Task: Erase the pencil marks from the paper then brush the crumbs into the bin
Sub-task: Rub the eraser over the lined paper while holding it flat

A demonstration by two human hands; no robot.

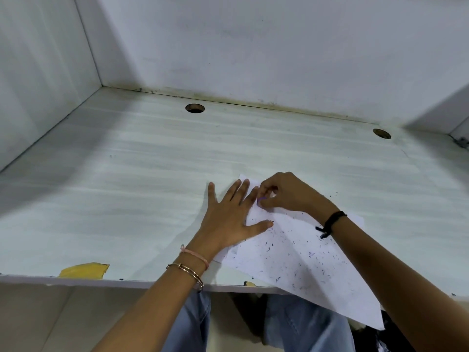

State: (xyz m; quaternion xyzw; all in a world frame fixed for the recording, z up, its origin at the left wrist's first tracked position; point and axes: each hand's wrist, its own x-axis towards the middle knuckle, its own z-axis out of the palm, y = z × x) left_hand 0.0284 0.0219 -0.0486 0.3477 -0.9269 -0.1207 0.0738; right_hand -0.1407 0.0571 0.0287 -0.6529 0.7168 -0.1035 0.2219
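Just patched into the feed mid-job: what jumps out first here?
The two hands at centre right: the left hand lies flat, pinning the paper, while the right hand pinches a small purple eraser near its far corner. Dark crumbs speckle the sheet, whose near corner overhangs the desk edge.

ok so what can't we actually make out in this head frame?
- Eraser: only a purple sliver shows, pinched in the right hand's fingers.
- Pencil marks: paper under the left hand is covered; elsewhere marks and crumbs look alike.
- Bin: not in view.
- Paper's near corner: hangs past the desk edge.
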